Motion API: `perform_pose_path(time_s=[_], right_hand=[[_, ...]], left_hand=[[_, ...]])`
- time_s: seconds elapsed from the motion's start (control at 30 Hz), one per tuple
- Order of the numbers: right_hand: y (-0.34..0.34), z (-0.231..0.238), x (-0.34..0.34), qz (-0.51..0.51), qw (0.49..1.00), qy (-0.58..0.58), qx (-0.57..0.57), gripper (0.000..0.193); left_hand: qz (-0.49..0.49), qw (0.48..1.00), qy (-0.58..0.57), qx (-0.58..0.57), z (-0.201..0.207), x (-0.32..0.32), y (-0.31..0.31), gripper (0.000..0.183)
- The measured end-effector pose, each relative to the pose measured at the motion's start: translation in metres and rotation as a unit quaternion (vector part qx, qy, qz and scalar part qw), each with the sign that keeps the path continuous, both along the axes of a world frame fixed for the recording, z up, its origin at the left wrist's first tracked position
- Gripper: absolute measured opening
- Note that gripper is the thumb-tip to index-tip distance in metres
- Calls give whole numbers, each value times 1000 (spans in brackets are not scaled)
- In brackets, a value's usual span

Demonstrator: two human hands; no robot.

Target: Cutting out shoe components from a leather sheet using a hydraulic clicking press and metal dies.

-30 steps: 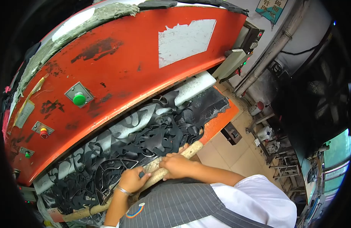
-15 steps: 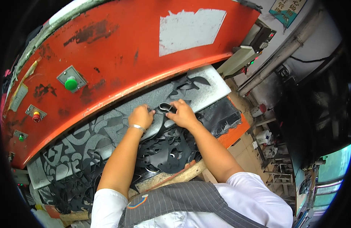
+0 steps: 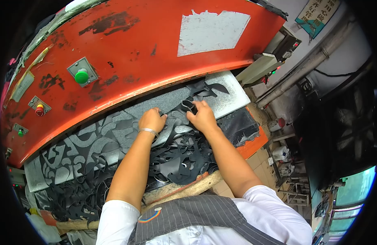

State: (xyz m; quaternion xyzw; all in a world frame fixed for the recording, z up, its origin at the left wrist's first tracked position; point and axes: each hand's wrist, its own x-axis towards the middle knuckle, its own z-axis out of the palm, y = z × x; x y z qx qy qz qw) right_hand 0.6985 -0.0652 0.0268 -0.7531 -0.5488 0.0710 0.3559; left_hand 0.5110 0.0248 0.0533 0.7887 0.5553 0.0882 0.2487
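My right hand (image 3: pixel 202 117) is over the right half of a pale cutting board (image 3: pixel 234 92), pinching a small loop-shaped cutting die (image 3: pixel 187 105) with a thin dark rim. To its left, my left hand (image 3: pixel 151 121) is closed above the board, a bracelet on its wrist. Something dark shows at its fingertips, but I cannot make out what it is. Dark sheet material with curved cut-outs (image 3: pixel 110 148) covers the board's left and middle. Beyond the right hand, a dark curved offcut (image 3: pixel 217 87) lies on the board.
A red press beam (image 3: pixel 127 53) spans the board's far side, bearing a green button (image 3: pixel 81 76) and a red button (image 3: pixel 39 109). Tangled black scraps (image 3: pixel 178 163) are heaped along the near edge, above a wooden pole (image 3: pixel 200 184). A black sheet (image 3: pixel 237 126) lies at the right.
My right hand has moved the cutting die away from me and to the right. My left hand has shifted slightly farther away, still closed. The whole view has tilted a little.
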Motion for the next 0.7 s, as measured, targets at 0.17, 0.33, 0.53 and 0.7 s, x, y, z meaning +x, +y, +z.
perform_pose_path(time_s=[0.17,0.33,0.53,0.7], right_hand=[[-12,-5,-18,-20,1000,-17,3,58],[-10,-13,-27,-12,1000,-19,-6,61],[-23,2,-25,-28,998,-50,19,68],[-41,73,-65,-35,991,36,126,64]], left_hand=[[-22,997,-69,37,-11,-11,-1,28],[19,968,-244,59,-14,-64,-9,22],[203,921,-331,-37,14,-209,-23,23],[415,800,-410,141,-5,-414,-25,26]])
